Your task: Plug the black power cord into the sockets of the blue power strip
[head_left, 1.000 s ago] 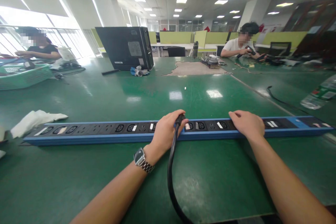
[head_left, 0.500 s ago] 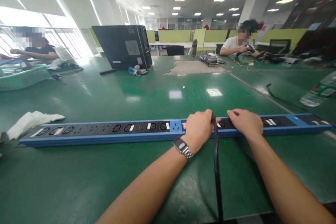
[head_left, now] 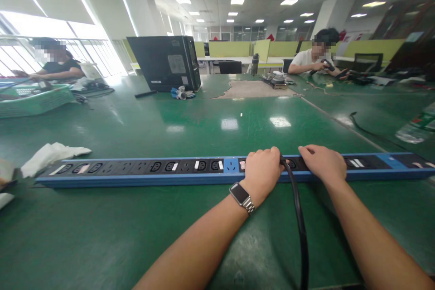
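Observation:
A long blue-and-black power strip point(head_left: 136, 167) lies across the table in front of me, its row of sockets facing up. My left hand point(head_left: 263, 170), with a watch on the wrist, is closed around the plug end of a black power cord point(head_left: 299, 217). It sits over the sockets just right of the blue socket point(head_left: 231, 165). The plug itself is mostly hidden by my fingers. From there the cord curves down toward the near table edge. My right hand point(head_left: 322, 163) lies over the strip further right, its fingers curled across it.
A black computer tower point(head_left: 163, 63) stands at the back with gloves point(head_left: 182, 93) beside it. A green basket point(head_left: 37, 102) and white cloth point(head_left: 54, 156) are at left, a plastic bottle point(head_left: 414, 129) at right. Two other people point(head_left: 302, 61) sit across the table.
The view has shifted slightly, so everything sits a little lower and further right. The cord now bows more to the right below my left hand. Both hands keep their places on the strip.

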